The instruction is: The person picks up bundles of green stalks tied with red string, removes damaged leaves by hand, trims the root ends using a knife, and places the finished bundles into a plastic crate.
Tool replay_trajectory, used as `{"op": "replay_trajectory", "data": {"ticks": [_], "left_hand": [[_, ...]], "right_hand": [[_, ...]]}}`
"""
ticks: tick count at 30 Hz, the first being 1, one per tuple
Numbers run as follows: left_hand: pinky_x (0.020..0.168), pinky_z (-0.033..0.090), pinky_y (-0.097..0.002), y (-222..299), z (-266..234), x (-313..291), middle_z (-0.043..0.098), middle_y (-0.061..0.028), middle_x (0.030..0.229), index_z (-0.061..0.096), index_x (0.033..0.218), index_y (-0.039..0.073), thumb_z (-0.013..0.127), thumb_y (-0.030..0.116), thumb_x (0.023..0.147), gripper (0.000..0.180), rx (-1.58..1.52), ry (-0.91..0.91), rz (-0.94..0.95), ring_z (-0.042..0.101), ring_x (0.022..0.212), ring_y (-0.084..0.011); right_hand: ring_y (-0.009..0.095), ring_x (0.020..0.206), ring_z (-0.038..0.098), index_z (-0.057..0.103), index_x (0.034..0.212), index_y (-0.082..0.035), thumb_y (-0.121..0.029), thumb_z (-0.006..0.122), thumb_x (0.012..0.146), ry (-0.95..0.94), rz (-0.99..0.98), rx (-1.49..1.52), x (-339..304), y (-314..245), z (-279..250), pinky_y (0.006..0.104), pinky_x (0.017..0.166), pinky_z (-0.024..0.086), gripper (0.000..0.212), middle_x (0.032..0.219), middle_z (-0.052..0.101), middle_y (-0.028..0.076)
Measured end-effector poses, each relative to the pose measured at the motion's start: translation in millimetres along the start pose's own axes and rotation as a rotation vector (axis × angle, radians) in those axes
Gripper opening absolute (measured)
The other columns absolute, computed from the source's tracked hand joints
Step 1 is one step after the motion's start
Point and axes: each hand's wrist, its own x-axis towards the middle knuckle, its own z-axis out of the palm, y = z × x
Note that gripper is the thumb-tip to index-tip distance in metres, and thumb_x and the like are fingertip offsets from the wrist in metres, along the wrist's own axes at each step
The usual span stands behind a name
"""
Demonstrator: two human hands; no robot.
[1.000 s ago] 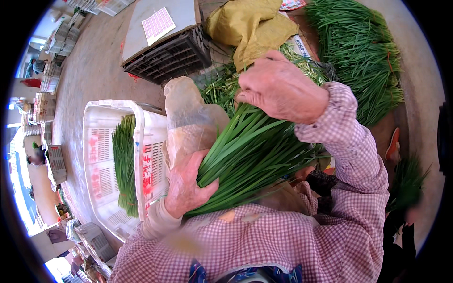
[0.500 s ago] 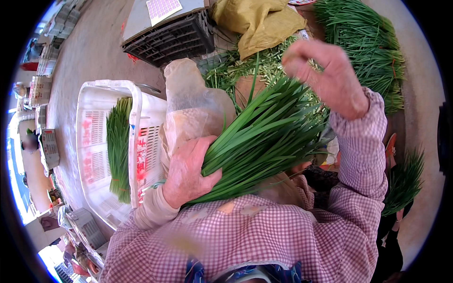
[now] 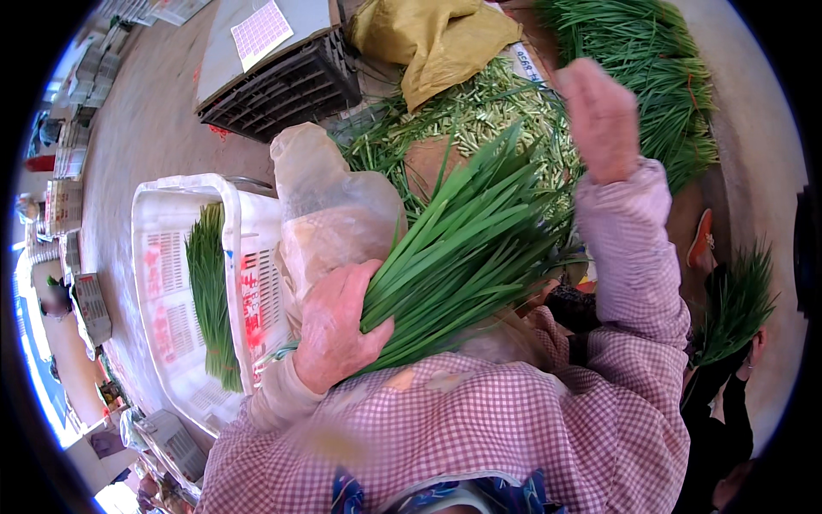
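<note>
My left hand (image 3: 342,325) is wrapped round the butt end of a thick bunch of garlic chives (image 3: 467,257). The bunch lies slantwise over my lap, its green leaf tips fanning up and to the right. Above those tips, apart from them, my right hand (image 3: 604,124) is raised with its fingers drawn together. Its fingertips are blurred, and whatever they pinch, if anything, cannot be made out. Cut stalk ends and loose leaves (image 3: 505,116) are heaped beyond the bunch.
A white plastic crate (image 3: 231,257) with a tied chive bundle (image 3: 210,300) stands left. Farther off are a black crate (image 3: 282,86) and a yellow sack (image 3: 437,43). Stacked chives (image 3: 634,77) lie far right. Another person's hand (image 3: 753,351) is beside chives at right.
My right hand has lifted farther away from the chives. My left hand keeps its grip on the bunch. The view has shifted slightly, showing more of the person at right.
</note>
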Motion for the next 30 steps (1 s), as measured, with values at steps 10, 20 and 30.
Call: {"op": "replay_trajectory", "data": {"ticks": [10,20,30], "left_hand": [[0.074,0.047,-0.0444,6,1,-1,0.059,-0.0177,0.089,0.053,0.113,0.002,0.070,0.009,0.064,0.052,0.056,-0.004,0.012,0.059,0.083,-0.0375],[0.074,0.047,-0.0451,5,4,-4,0.058,-0.0186,0.090,0.052,0.114,0.002,0.069,0.008,0.064,0.054,0.060,-0.005,0.024,0.058,0.083,-0.0386],[0.075,0.046,-0.0455,7,5,-4,0.057,-0.0194,0.091,0.051,0.116,0.001,0.070,0.008,0.063,0.057,0.065,-0.029,0.027,0.057,0.085,-0.0389]], "right_hand": [[0.022,0.075,0.058,0.061,0.091,-0.002,-0.011,0.062,0.087,-0.423,-0.030,0.488,-5,-39,-10,0.0336,0.070,0.046,0.010,0.080,0.059,0.008],[0.024,0.062,0.060,0.058,0.079,0.000,-0.007,0.058,0.087,-0.144,0.297,0.497,-9,-39,-12,0.0331,0.059,0.049,0.011,0.070,0.060,0.012],[0.035,0.065,0.061,0.062,0.081,-0.005,-0.021,0.068,0.083,-0.510,0.037,0.662,-27,-95,-8,0.0426,0.058,0.049,0.017,0.067,0.061,0.013]]}}
